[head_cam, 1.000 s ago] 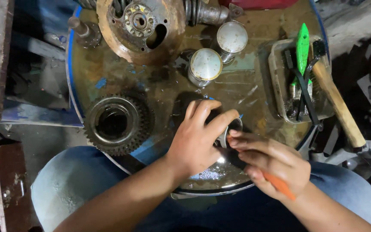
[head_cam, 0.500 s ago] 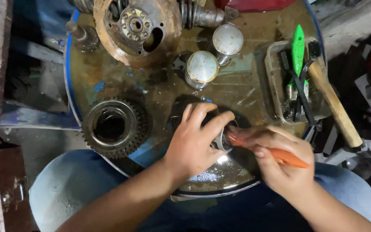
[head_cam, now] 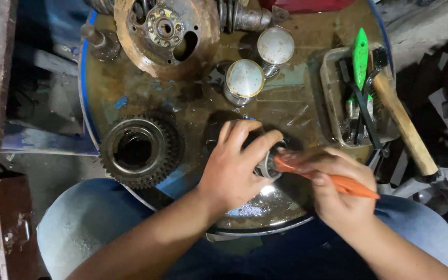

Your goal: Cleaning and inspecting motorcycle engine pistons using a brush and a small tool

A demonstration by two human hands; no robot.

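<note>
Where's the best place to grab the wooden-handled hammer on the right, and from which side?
Probably the hammer is best taken by the free lower end of its wooden handle, coming in from the drum's right edge. That end juts past the tray with open space around it, while the head end lies among the green-handled tool and brush.

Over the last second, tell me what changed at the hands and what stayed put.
The right hand turned the orange-handled tool: a second ago the handle tucked under the palm, now it sticks out to the right with its front end at the small metal part. The left hand stayed cupped over that part. The gear, two pistons and tray of tools did not move on the drum top.
</note>
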